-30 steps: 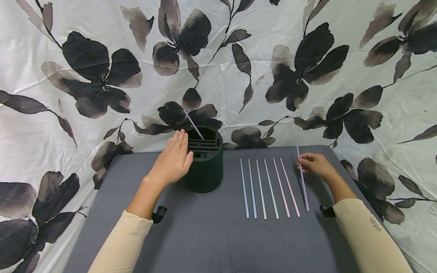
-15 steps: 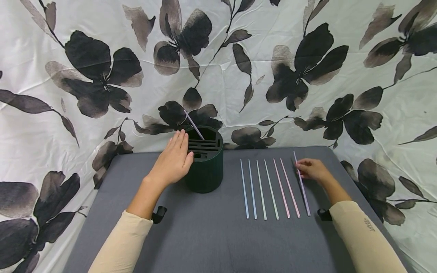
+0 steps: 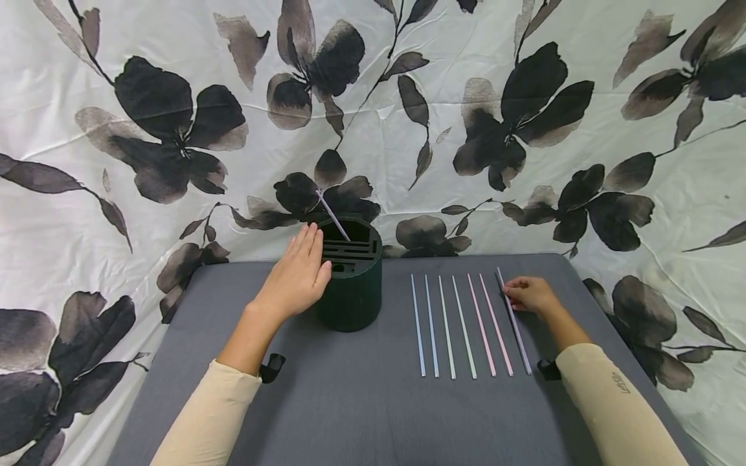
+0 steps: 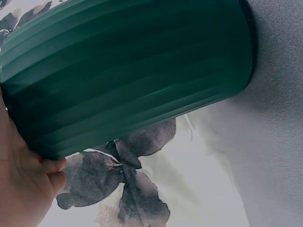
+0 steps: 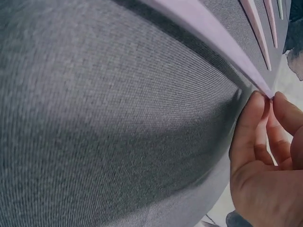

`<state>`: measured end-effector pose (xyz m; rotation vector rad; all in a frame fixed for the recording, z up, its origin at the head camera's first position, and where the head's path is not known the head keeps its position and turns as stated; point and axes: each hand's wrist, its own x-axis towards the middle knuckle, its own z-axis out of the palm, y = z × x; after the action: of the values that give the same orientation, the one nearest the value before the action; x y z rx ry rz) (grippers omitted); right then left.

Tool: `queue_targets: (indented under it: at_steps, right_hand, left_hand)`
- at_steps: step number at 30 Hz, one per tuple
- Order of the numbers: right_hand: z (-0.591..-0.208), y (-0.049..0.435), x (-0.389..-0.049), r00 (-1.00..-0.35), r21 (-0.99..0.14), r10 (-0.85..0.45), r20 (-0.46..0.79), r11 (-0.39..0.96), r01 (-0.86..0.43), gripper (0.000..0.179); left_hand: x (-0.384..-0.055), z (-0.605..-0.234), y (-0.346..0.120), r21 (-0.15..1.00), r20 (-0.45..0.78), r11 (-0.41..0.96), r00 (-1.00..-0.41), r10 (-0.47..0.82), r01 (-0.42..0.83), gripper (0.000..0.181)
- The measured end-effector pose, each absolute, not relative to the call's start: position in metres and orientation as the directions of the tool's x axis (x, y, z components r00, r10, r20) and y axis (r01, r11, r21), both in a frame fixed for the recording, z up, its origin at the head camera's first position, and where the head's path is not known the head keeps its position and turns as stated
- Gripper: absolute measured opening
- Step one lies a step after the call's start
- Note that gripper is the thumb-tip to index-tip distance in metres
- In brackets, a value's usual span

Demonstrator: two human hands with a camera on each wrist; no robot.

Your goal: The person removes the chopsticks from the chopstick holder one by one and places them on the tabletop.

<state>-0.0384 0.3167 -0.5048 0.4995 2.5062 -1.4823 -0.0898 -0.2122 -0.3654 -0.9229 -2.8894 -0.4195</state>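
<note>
My right hand [image 3: 531, 294] pinches a purple chopstick [image 3: 515, 330] near its thin far end, low over the table at the right of a row. In the right wrist view, thumb and fingertips meet on that chopstick [image 5: 213, 35]. Beside it lie two pink chopsticks [image 3: 497, 323], two pale green ones [image 3: 464, 327] and two blue ones [image 3: 432, 325]. My left hand [image 3: 294, 272] rests, fingers straight, on the left rim of a dark green utensil holder [image 3: 351, 301] with a slotted top. Another purple chopstick [image 3: 332, 213] leans in its rear opening. The left wrist view shows the holder's ribbed wall [image 4: 132, 71].
A grey cloth-covered table [image 3: 373, 414] carries everything. Behind it hangs a white curtain [image 3: 379, 149] with dark flower prints, close to the holder's back. Black straps [image 3: 272, 367] sit at both wrists.
My right hand has moved slightly left and nearer to me, bringing the purple chopstick down beside the row, closer to the pink pair. The left hand stays on the holder.
</note>
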Motion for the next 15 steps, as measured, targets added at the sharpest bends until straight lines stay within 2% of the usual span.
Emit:
queue_targets:
  at_steps: [15]
  right_hand:
    - [-0.512,0.305,-0.029,-0.924,-0.79,0.235,-0.302,0.48,0.381,0.026]
  left_hand:
    - [-0.085,-0.367,-0.216,0.237,0.164,0.768,-0.804,0.571,0.594,0.069]
